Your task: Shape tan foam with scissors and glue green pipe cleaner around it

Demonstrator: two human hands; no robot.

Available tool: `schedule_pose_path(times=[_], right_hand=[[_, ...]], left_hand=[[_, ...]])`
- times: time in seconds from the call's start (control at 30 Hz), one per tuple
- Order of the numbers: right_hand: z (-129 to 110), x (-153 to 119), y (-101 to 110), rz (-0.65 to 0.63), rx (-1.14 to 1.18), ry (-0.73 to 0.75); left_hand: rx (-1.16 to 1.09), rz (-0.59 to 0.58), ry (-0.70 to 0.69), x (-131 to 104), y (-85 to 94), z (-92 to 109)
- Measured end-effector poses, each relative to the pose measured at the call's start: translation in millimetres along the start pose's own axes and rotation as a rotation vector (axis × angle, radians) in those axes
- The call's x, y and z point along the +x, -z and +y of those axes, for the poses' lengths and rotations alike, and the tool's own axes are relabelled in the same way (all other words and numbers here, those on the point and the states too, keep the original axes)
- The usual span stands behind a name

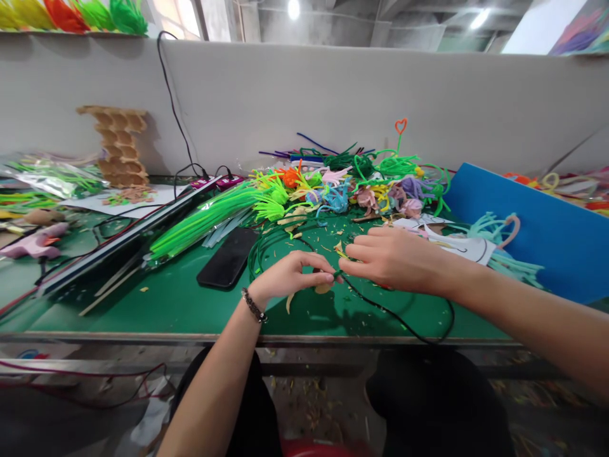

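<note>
Near the table's front middle, my left hand (295,277) pinches a thin dark green stem (338,274) between thumb and forefinger. My right hand (380,259) is just to the right, its fingers curled and closed at the other side of the same stem. The fingertips of both hands nearly meet. Below them a black cable (380,308) runs over the green table (181,311) and loops at the front edge. Loops of dark green stem (259,254) lie behind my left hand.
A black phone (227,259) and a bundle of bright green stems (204,222) lie to the left. Colourful pipe-cleaner flowers (333,190) are heaped behind my hands. A blue board (528,235) leans at the right. A pink glue gun (35,242) sits far left.
</note>
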State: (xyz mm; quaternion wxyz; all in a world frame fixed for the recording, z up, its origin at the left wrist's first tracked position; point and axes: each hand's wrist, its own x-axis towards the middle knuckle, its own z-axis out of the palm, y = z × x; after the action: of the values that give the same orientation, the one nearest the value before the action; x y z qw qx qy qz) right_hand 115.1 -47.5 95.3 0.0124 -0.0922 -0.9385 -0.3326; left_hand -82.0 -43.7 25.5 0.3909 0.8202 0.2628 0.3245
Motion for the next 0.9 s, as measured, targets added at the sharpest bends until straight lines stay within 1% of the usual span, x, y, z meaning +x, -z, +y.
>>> schedule_pose_path(times=[0.07,0.17,0.3,0.47,0.57,0.67,0.73,0.77,0.83,0.9], right_hand=[[0,0,0,-0.003,-0.048,0.013],[-1,1,0,-0.01,-0.105,0.028],[-5,3,1,-0.001,-0.138,0.041],[-10,3,-2,0.034,-0.092,0.04],[-12,2,-5,0.013,-0.076,0.027],[-13,1,-6,-0.05,-0.03,-0.019],[-15,2,-5,-0.135,0.049,-0.09],[-16,3,-4,-0.187,0.102,-0.158],[-18,6,-1,-0.275,0.233,-0.361],[-20,9,0,-0.282,0.429,-0.572]], left_hand=[[0.008,0.027,0.001,0,-0.2,-1],[0.067,0.08,-0.043,1,-0.7,-3],[0.131,0.09,-0.04,2,-1.5,-3],[0.212,0.091,-0.017,2,-2.9,4],[0.326,0.104,0.007,2,-4.4,9],[0.439,0.143,0.013,1,-6.6,12],[0.508,0.189,-0.016,1,-8.3,12],[0.552,0.225,-0.043,1,-9.1,12],[0.669,0.305,-0.122,2,-10.6,11],[0.801,0.374,-0.209,2,-11.9,10]])
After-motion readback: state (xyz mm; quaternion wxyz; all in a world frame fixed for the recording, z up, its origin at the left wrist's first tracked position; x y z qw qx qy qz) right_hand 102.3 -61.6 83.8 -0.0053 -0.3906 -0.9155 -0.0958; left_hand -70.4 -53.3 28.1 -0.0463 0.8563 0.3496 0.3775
